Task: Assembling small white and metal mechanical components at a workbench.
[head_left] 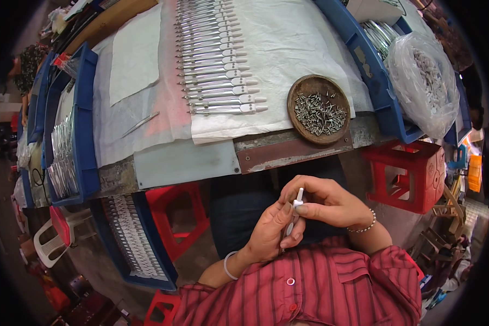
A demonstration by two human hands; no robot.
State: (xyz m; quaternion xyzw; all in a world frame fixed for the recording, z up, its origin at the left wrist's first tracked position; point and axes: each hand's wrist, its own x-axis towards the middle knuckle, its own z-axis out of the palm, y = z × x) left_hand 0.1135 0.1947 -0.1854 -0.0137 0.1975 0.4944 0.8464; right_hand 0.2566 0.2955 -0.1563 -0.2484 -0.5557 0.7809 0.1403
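Over my lap, just below the table edge, both hands meet around one drawing compass. My left hand (269,232) is wrapped round its metal legs, which the fingers mostly hide. My right hand (331,205) has its thumb and fingers closed at the compass's top, beside the white handle (300,195) that points upward. On the table beyond, a long row of similar silver compasses (217,68) lies side by side, white handles to the right. A round brown bowl (292,103) near the front edge contains many small metal pins (320,115).
Tweezers (140,124) lie on the table's left part, near a white sheet (136,54). Blue bins (87,119) of metal parts flank the table. A clear bag of white parts (429,81) rests at right. Red stools (432,176) and a lower blue crate (168,274) stand around me.
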